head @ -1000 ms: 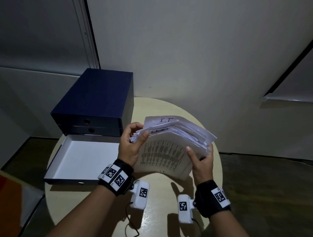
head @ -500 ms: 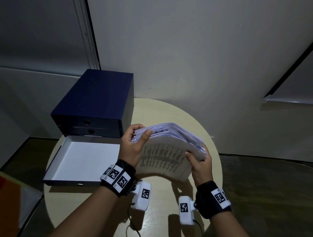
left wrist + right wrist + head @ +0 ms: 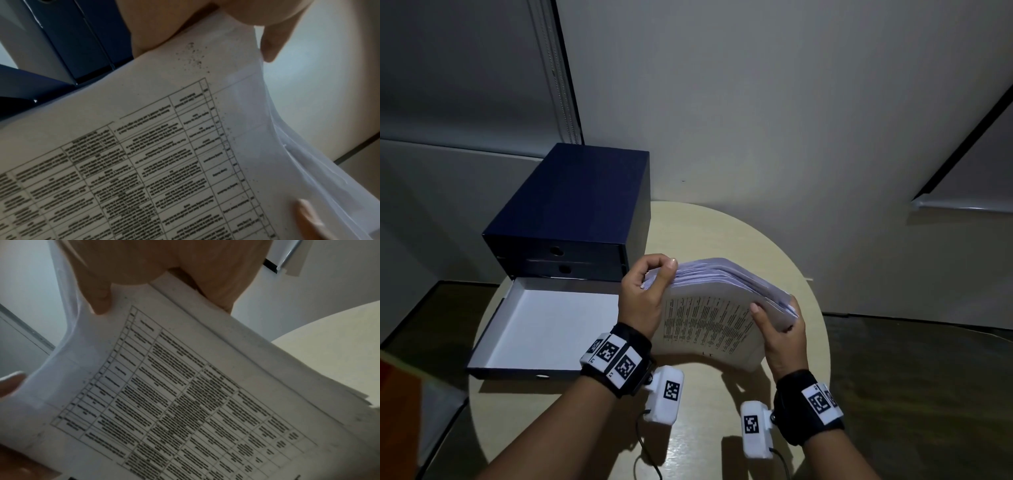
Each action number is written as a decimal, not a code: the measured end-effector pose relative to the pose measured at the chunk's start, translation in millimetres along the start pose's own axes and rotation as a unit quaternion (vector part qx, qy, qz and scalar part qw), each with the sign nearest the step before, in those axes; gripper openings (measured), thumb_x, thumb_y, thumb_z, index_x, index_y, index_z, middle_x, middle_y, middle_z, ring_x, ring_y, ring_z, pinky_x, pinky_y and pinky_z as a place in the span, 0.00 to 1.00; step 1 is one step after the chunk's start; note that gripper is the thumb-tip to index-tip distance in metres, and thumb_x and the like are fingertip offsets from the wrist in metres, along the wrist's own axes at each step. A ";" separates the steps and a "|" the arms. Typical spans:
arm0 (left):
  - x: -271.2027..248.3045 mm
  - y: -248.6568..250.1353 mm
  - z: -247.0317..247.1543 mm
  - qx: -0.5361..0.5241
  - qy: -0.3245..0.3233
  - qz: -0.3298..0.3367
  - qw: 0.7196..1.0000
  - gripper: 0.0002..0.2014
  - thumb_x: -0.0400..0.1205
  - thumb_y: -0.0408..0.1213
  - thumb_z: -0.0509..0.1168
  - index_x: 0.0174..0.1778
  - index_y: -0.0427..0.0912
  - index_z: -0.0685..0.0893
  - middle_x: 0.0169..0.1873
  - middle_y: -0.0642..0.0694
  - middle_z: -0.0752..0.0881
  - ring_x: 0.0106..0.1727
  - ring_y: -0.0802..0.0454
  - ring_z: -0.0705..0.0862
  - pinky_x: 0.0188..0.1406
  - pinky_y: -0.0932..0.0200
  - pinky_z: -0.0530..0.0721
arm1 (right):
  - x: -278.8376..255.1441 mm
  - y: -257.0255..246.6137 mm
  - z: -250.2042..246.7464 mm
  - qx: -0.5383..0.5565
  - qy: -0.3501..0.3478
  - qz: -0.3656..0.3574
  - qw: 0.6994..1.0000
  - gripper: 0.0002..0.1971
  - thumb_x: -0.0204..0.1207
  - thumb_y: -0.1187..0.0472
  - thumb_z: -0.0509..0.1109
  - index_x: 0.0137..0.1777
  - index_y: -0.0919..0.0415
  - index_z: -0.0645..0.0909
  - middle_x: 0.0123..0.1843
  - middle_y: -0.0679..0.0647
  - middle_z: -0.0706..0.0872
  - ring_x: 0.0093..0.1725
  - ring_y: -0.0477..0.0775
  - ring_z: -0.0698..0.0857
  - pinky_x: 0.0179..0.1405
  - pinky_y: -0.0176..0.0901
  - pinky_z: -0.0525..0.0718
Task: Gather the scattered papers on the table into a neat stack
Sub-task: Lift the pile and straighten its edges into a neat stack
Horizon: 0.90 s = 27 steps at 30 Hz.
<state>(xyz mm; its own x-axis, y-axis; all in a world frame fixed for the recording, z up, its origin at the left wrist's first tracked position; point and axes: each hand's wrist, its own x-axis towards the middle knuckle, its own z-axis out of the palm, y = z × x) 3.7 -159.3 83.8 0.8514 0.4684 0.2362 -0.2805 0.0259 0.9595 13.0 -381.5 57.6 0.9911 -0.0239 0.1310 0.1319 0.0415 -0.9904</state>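
Head | hands [image 3: 647, 301] grip papers [image 3: 715, 318] | printed table, text unreadable

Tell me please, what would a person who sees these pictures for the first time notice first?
First, the thick bundle of white printed papers held upright over the middle of the round pale wooden table, gripped by the left hand and the right hand at its two sides. Next, the dark blue drawer box at the table's back left, with its white-lined drawer tray pulled out in front.
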 end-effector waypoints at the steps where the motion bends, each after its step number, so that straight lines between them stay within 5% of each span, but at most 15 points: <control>1: 0.5 -0.2 -0.9 0.006 0.003 0.002 1.000 0.13 0.75 0.49 0.68 0.41 0.43 0.86 0.39 0.53 0.87 0.44 0.54 0.84 0.49 0.56 0.80 | -0.5 -0.2 -0.1 -0.001 -0.001 -0.001 1.000 0.24 0.59 0.36 0.83 0.54 0.39 0.82 0.51 0.48 0.92 0.52 0.53 0.91 0.50 0.51 0.91; 3: 1.8 -1.7 -2.2 0.006 -0.004 -0.002 1.000 0.11 0.74 0.46 0.67 0.42 0.41 0.86 0.41 0.47 0.87 0.46 0.50 0.84 0.48 0.52 0.81 | -0.3 -4.6 1.9 -0.003 0.010 -0.018 1.000 0.30 0.58 0.33 0.82 0.57 0.46 0.82 0.51 0.48 0.92 0.52 0.52 0.91 0.46 0.47 0.91; 8: 3.5 -4.1 0.0 -0.002 -0.016 -0.002 1.000 0.13 0.76 0.48 0.65 0.44 0.42 0.85 0.41 0.47 0.86 0.46 0.47 0.83 0.49 0.48 0.79 | 6.3 -20.3 13.5 -0.055 0.073 -0.103 0.990 0.23 0.68 0.39 0.75 0.53 0.55 0.83 0.44 0.35 0.87 0.45 0.40 0.88 0.38 0.32 0.86; 12: 0.2 -1.9 -1.4 0.022 -0.057 0.025 0.998 0.20 0.74 0.52 0.70 0.51 0.39 0.83 0.44 0.50 0.86 0.46 0.54 0.85 0.48 0.60 0.83 | 11.4 -19.9 16.0 -0.102 0.126 -0.108 0.981 0.21 0.72 0.37 0.74 0.43 0.56 0.83 0.38 0.46 0.87 0.38 0.46 0.87 0.33 0.39 0.87; 16: 1.0 -3.0 -3.3 0.036 -0.022 0.031 0.999 0.15 0.75 0.52 0.69 0.44 0.42 0.85 0.39 0.56 0.86 0.44 0.58 0.84 0.48 0.63 0.81 | 14.3 -16.3 12.2 -0.104 0.142 -0.080 0.981 0.19 0.77 0.40 0.71 0.44 0.57 0.83 0.39 0.54 0.89 0.37 0.48 0.90 0.30 0.45 0.90; 19: 3.1 -4.5 -4.5 0.039 -0.012 0.026 0.999 0.13 0.78 0.48 0.65 0.43 0.41 0.84 0.40 0.52 0.87 0.45 0.56 0.83 0.49 0.61 0.80 | 16.5 -16.7 11.1 -0.102 0.137 -0.093 0.981 0.22 0.75 0.38 0.65 0.49 0.59 0.81 0.44 0.56 0.88 0.42 0.50 0.90 0.32 0.43 0.87; 23: 6.3 -5.6 -4.1 0.021 -0.009 0.008 1.000 0.10 0.78 0.44 0.62 0.41 0.42 0.85 0.40 0.45 0.87 0.46 0.46 0.83 0.51 0.46 0.80 | 14.6 -20.1 16.3 -0.117 0.132 -0.131 0.976 0.23 0.76 0.38 0.64 0.47 0.60 0.82 0.42 0.47 0.86 0.41 0.39 0.86 0.32 0.29 0.82; 27: 1.0 -0.9 -5.5 0.039 -0.053 0.018 0.998 0.15 0.76 0.50 0.66 0.48 0.43 0.84 0.44 0.47 0.86 0.49 0.53 0.84 0.51 0.58 0.81 | 15.8 -18.4 16.9 -0.116 0.149 -0.118 0.975 0.22 0.74 0.39 0.63 0.42 0.60 0.82 0.38 0.47 0.85 0.38 0.37 0.84 0.31 0.26 0.78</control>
<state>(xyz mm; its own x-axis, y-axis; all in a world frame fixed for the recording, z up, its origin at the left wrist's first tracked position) 2.3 -154.0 82.4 0.8845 0.3722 0.2813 -0.2794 -0.0602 0.9583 26.5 -365.8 78.7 0.8797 -0.2965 0.3718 0.3137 -0.2256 -0.9223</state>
